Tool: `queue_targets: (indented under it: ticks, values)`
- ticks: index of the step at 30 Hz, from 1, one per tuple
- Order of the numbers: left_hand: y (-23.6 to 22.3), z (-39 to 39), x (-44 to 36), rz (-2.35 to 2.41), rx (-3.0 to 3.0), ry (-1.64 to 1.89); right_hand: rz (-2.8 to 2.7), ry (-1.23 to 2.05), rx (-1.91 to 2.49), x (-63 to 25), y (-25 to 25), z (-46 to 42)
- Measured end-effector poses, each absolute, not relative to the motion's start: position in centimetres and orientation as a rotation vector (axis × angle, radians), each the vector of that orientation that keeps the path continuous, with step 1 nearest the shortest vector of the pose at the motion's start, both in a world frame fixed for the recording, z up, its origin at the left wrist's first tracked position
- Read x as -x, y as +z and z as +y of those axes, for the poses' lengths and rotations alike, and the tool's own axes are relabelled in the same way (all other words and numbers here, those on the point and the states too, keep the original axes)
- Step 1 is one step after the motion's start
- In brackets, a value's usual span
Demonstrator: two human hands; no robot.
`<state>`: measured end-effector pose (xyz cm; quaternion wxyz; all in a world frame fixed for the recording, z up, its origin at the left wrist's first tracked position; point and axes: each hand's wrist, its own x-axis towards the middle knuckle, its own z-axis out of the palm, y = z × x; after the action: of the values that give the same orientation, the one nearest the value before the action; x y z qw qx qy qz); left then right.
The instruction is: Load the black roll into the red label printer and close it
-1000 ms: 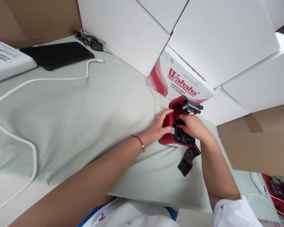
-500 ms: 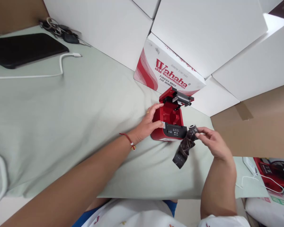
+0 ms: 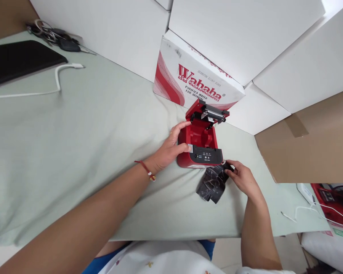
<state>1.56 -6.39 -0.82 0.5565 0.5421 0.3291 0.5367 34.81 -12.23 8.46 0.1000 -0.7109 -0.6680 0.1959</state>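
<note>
A red and black label printer (image 3: 185,160) stands on the cloth-covered table with its lid (image 3: 208,112) raised, showing a bare red compartment. My left hand (image 3: 171,148) grips its left side, the thumb on a grey button at the front corner and the fingers by the lid hinge. Just right of the printer, my right hand (image 3: 241,177) pinches a small roll of black label paper (image 3: 213,184). A crumpled length of the paper hangs loose from the roll toward the printer's front. The fingers partly hide the roll's core.
Behind the printer stands a white and red water carton (image 3: 200,76) against stacked white boxes (image 3: 108,34). A cardboard box (image 3: 314,140) borders the right. At the far left lie a black phone (image 3: 23,61), a white cable (image 3: 57,78) and a bunch of keys (image 3: 60,38).
My right hand has lowered the roll and drawn it left, close to the printer's right front corner. The loose paper has spread out wider. My left hand keeps its hold on the printer.
</note>
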Motion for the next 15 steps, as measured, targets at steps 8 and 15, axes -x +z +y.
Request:
queue_targets:
  ticks: [8,15]
  values:
    - [-0.2,-6.5,-1.4,0.747,-1.244,1.234,-2.483,0.935,1.669,-35.1,18.7,-13.4]
    - [0.2,-6.6,-1.4,0.742,-1.224,1.229,-2.473,0.674,1.533,-27.9,20.2,-9.1]
